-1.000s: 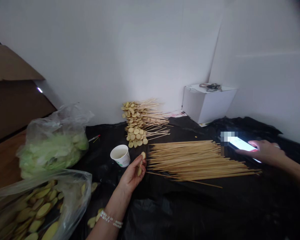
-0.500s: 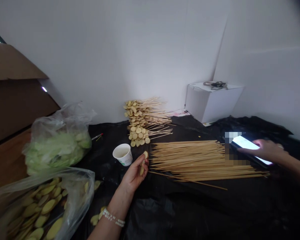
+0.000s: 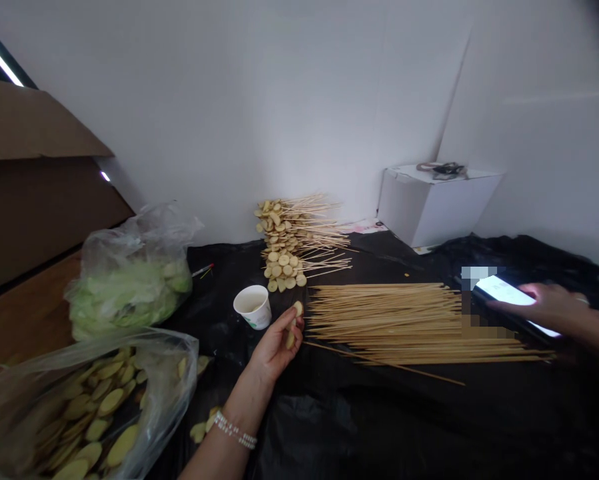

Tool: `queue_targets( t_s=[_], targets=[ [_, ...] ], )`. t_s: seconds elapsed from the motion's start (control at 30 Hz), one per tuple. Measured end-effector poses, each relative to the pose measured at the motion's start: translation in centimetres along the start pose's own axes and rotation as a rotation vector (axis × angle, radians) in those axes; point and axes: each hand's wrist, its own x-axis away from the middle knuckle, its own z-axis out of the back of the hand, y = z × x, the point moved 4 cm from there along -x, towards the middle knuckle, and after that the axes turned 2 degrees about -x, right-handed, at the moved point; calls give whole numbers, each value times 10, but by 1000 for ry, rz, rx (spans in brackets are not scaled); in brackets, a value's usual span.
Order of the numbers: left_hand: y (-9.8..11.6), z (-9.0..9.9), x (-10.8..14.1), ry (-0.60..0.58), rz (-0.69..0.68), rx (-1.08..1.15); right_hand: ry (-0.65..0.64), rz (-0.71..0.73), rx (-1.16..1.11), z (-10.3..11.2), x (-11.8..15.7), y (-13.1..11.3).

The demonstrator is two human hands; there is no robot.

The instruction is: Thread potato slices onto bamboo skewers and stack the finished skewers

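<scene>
My left hand [image 3: 279, 343] is closed on potato slices [image 3: 298, 309], one at the fingertips and another lower against the fingers. Just left of it stands a white paper cup [image 3: 253, 308]. Bare wooden skewers [image 3: 379, 317] lie in a wide row to its right, one a little askew at the front. At the far right, my right hand [image 3: 554, 307] reaches across a lit phone [image 3: 504, 290], thumb and fingers at its edges. The phone lies by the skewers' right ends, partly covered by the hand and a blurred patch.
Skewered potato slices [image 3: 284, 267] are stacked at the back. A clear bag of loose slices [image 3: 179, 400] is at front left, a bag of pale green vegetable [image 3: 129, 297] behind it. A white box [image 3: 429, 210] stands back right; black plastic sheeting [image 3: 354, 427] covers the table.
The whole view has shifted, so things appear slightly farther right. Both hands keep nearly the same places, the left on the potato slices and the right on the phone.
</scene>
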Motion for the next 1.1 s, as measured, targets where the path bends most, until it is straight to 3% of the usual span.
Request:
queue_targets(
  t_s=[0.07, 0.13, 0.2, 0.3, 0.4, 0.5, 0.6, 0.73, 1.1],
  targets=[
    [0, 0, 0, 3, -6, -9, -56, -23, 14, 13, 5, -13],
    [0, 1, -1, -1, -3, -11, 59, 71, -18, 36, 12, -44],
    [-1, 1, -1, -15, 2, -8, 145, 372, -111, 59, 24, -98],
    [-1, 1, -1, -25, 5, -6, 105, 703, -274, 77, 49, -191],
    [-1, 1, -1, -18, 1, -8, -93, 973, -296, 71, 79, -276],
    [-1, 2, -1, -5, -6, -11, -185, 1055, -127, 51, 99, -325],
    [-1, 2, -2, -17, 4, -9, -166, 1022, -36, 34, 106, -337],
    [-2, 3, -3, -29, 3, -9, -158, 1018, -11, 20, 105, -332],
    [-2, 5, -3, -30, -7, -12, -72, 1161, 59, 16, 108, -334]
  ],
)
